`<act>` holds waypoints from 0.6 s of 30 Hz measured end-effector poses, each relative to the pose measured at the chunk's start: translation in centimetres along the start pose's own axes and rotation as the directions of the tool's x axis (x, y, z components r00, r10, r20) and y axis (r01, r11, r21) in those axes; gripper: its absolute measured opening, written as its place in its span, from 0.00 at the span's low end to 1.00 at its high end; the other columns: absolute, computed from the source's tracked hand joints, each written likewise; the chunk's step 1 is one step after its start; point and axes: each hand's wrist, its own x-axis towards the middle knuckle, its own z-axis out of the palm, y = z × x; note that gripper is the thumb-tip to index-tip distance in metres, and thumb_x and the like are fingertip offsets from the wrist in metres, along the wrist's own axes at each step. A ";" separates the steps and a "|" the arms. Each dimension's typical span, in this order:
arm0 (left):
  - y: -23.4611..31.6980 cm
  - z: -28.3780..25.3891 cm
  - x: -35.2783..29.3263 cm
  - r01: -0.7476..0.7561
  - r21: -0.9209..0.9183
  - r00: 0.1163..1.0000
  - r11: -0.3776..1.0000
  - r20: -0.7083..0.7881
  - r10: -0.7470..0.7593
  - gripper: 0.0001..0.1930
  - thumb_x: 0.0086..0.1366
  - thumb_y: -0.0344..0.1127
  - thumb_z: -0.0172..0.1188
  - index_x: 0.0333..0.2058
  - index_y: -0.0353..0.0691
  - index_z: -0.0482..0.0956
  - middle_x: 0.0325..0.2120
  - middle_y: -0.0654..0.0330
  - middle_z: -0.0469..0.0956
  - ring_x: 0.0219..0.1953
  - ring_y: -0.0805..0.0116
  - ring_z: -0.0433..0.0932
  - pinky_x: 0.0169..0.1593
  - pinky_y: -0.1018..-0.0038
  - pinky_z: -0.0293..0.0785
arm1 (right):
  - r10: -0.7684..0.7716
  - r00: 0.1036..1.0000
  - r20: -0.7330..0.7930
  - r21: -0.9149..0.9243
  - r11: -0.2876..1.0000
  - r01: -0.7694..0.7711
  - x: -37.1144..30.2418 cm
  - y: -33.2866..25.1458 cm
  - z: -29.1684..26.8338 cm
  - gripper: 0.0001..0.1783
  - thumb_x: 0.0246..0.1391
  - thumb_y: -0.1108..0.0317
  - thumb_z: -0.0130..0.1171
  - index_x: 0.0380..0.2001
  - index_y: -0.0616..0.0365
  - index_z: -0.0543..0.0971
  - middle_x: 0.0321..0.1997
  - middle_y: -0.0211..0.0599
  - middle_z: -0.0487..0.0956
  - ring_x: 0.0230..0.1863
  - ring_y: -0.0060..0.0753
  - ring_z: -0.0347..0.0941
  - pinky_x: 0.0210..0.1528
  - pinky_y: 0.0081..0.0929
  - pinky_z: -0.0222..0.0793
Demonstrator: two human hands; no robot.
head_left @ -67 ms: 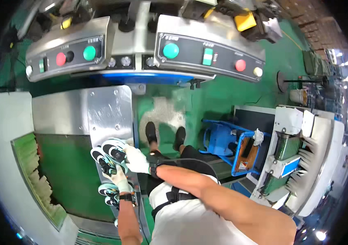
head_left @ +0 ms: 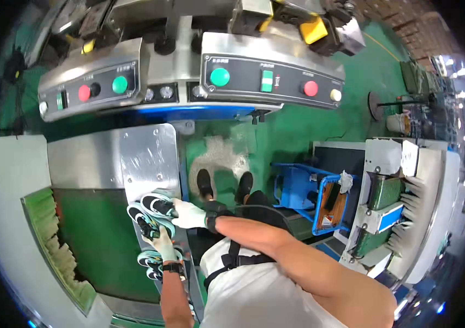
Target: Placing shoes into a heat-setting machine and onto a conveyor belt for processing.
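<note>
White gloves cover both my hands, which are closed on a pair of black, white and mint-green sneakers over the metal ledge at left. My right hand [head_left: 190, 214] grips the near end of the right-hand sneaker [head_left: 157, 206]. The left-hand sneaker [head_left: 143, 220] is in my left hand [head_left: 162, 244], whose fingers are partly hidden against it. Just below, next to my left wrist, more sneakers [head_left: 148, 259] of the same colours lie on the ledge, partly covered by my arm.
A steel plate [head_left: 147, 156] adjoins a green conveyor belt [head_left: 98, 235] on the left. Control panels [head_left: 292, 82] with coloured buttons stand ahead. To the right are a blue stool [head_left: 295, 191] and a machine with a white bristle-like curtain [head_left: 404, 218].
The whole view has shifted slightly, with the panels and ledge lower in the picture. Both hands keep their grip on the sneakers, which stay at nearly the same place on the ledge.
</note>
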 end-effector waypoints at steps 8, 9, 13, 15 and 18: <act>4.0 -0.2 0.1 -0.113 0.000 0.928 0.994 0.358 0.105 0.22 0.58 0.38 0.67 0.48 0.32 0.75 0.38 0.56 0.78 0.29 0.64 0.79 0.23 0.65 0.78 | 0.121 0.991 0.065 0.137 0.982 -0.129 -9.2 -6.3 -18.8 0.26 0.47 0.53 0.67 0.39 0.66 0.77 0.31 0.48 0.80 0.32 0.41 0.79 0.41 0.34 0.74; 6.3 0.4 -1.0 -0.175 0.030 0.894 0.984 0.424 0.147 0.24 0.58 0.38 0.67 0.50 0.31 0.74 0.39 0.56 0.78 0.31 0.64 0.79 0.25 0.65 0.79 | 0.175 0.980 0.094 0.113 0.976 -0.185 -10.9 -6.8 -20.8 0.29 0.47 0.53 0.67 0.42 0.68 0.76 0.35 0.51 0.80 0.38 0.44 0.80 0.44 0.35 0.74; 21.1 5.1 -10.7 -0.206 -0.075 0.685 0.976 0.701 0.199 0.31 0.57 0.35 0.69 0.57 0.30 0.68 0.50 0.52 0.75 0.50 0.62 0.74 0.56 0.66 0.70 | 0.316 0.933 -0.173 0.405 0.886 -0.225 -21.6 -5.4 -27.4 0.22 0.50 0.53 0.68 0.30 0.64 0.78 0.19 0.27 0.68 0.23 0.16 0.64 0.25 0.22 0.60; 25.3 7.2 -14.6 -0.237 -0.008 0.587 0.971 0.795 0.150 0.29 0.59 0.30 0.66 0.58 0.33 0.67 0.50 0.55 0.74 0.50 0.66 0.73 0.53 0.68 0.72 | 0.229 0.856 -0.463 0.601 0.791 0.113 -25.5 -4.8 -29.0 0.21 0.51 0.60 0.67 0.42 0.65 0.78 0.29 0.25 0.75 0.30 0.19 0.68 0.31 0.23 0.65; 26.4 9.0 -18.0 -0.299 0.038 0.522 0.953 0.843 0.131 0.30 0.58 0.26 0.64 0.60 0.34 0.66 0.50 0.56 0.73 0.49 0.66 0.73 0.53 0.69 0.72 | 0.247 0.744 -0.620 0.717 0.563 0.411 -33.1 -5.3 -31.1 0.35 0.52 0.64 0.66 0.61 0.66 0.67 0.53 0.34 0.75 0.51 0.23 0.70 0.56 0.24 0.66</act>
